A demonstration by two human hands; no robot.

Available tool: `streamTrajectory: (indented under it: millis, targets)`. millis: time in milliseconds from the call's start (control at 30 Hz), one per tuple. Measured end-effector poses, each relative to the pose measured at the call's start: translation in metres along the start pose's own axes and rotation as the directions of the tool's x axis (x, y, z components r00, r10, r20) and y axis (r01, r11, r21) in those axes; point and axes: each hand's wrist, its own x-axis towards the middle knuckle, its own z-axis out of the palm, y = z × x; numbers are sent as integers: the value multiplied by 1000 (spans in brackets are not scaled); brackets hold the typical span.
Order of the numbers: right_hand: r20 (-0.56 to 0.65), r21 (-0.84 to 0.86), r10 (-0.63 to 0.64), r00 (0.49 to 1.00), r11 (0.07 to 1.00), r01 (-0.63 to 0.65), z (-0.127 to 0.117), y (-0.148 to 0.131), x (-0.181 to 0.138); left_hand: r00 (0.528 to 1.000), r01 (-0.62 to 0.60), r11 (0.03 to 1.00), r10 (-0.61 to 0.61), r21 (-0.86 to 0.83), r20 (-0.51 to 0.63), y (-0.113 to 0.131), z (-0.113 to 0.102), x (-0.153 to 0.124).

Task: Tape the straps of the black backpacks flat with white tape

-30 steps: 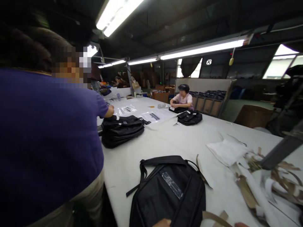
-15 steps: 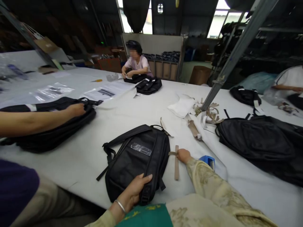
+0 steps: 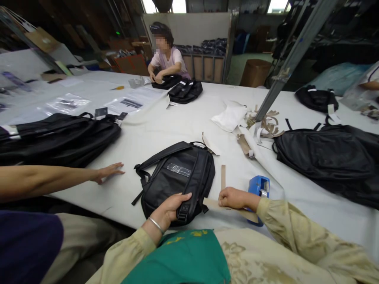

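Observation:
A black backpack (image 3: 177, 177) lies flat on the white table (image 3: 177, 122) in front of me, straps up, with a clear tape patch near its middle. My left hand (image 3: 171, 207) grips its near bottom edge by a buckle strap. My right hand (image 3: 233, 197), just right of the backpack, pinches a brown cardboard strip (image 3: 231, 209) that lies across the table edge. A second brown strip (image 3: 223, 176) lies beside the bag. A blue tape dispenser (image 3: 259, 187) stands right behind my right hand.
A co-worker's hand (image 3: 108, 172) rests flat on the table at the left, near a stack of black bags (image 3: 56, 136). Another black bag (image 3: 328, 154) lies right. Paper scraps (image 3: 260, 124) surround a metal post (image 3: 291, 55). A seated person (image 3: 166, 59) handles bags far across.
My view dropped to my own hands. My right hand took up a cardboard strip near the table edge. The co-worker's hand left the bag stack and now lies flat on the table.

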Motion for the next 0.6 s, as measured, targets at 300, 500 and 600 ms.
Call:
streamTrajectory:
  millis: [300,500,600]
  targets:
    - [-102,234,-186,977,951,205,50,-47,78,997,-72,997,72,5,-31,-1,12,0]
    - [-106,537,-201,974,813,226,83,-16,102,992,-83,996,79,-37,-97,-29,-9,36]
    - [-61,570,-197,978,798,196,86,-8,101,994,-69,996,65,-49,-91,-37,-7,42]
